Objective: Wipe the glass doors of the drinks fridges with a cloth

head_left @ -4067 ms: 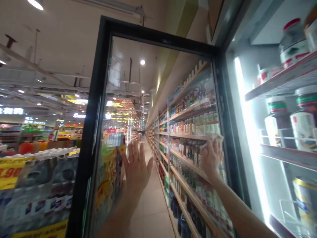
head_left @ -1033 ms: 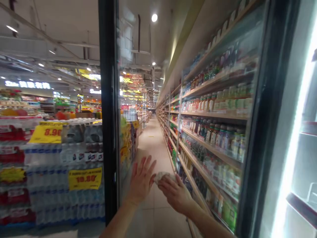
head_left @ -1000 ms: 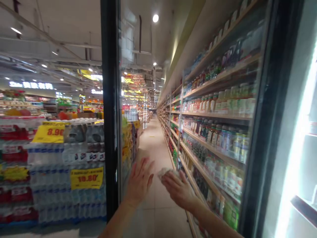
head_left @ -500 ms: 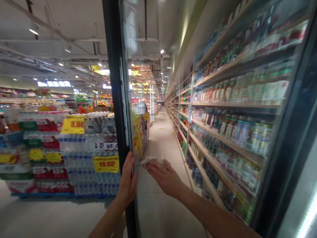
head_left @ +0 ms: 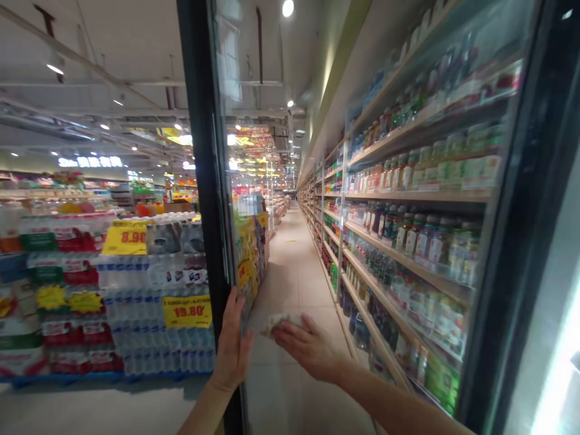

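Note:
My left hand [head_left: 232, 344] holds the black upright frame [head_left: 202, 139] of a glass door, its thumb apart from the fingers on the glass side. Just right of it, my right hand [head_left: 308, 347] presses a pale, crumpled cloth [head_left: 274, 323] against the door's pane. That hand's fingers lie nearly straight over the cloth and hide most of it. Shelves of bottled drinks [head_left: 423, 235] show in the glass, along with a long pale aisle [head_left: 294, 272].
Left of the door stand shrink-wrapped packs of water bottles [head_left: 158, 332] on a blue pallet [head_left: 95, 377], with a yellow price sign [head_left: 187, 312]. Another black frame [head_left: 512, 199] rises on the right, beside a bright light strip [head_left: 555, 386].
My right hand and the cloth have moved a little down and to the right across the glass. The left hand stays at the frame. The whole view has shifted slightly.

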Demonstrator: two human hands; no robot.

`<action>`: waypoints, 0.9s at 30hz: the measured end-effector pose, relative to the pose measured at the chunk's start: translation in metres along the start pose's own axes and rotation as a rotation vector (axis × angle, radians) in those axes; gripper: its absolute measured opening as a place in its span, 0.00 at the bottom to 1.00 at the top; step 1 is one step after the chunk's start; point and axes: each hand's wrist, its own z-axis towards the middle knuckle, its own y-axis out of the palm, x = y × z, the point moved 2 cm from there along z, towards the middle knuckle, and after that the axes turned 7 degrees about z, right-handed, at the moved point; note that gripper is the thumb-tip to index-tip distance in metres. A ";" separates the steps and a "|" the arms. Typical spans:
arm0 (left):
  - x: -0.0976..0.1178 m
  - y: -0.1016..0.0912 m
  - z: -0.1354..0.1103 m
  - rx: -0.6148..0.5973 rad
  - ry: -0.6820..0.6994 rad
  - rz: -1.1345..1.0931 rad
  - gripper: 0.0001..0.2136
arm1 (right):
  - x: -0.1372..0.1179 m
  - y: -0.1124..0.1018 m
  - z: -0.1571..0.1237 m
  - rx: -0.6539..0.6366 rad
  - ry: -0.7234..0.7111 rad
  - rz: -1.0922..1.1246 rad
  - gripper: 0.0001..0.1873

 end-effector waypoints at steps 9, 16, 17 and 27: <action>0.011 0.033 0.002 0.030 0.054 0.297 0.29 | 0.018 -0.022 -0.030 0.056 0.186 -0.052 0.20; 0.010 0.039 0.000 0.088 0.116 0.450 0.32 | 0.025 -0.034 -0.025 0.156 0.429 -0.078 0.20; 0.010 0.039 0.000 0.096 0.117 0.462 0.33 | 0.022 -0.032 -0.027 0.138 0.383 -0.062 0.20; 0.007 0.041 0.002 0.113 0.138 0.476 0.35 | 0.034 -0.039 -0.049 0.236 0.651 -0.216 0.24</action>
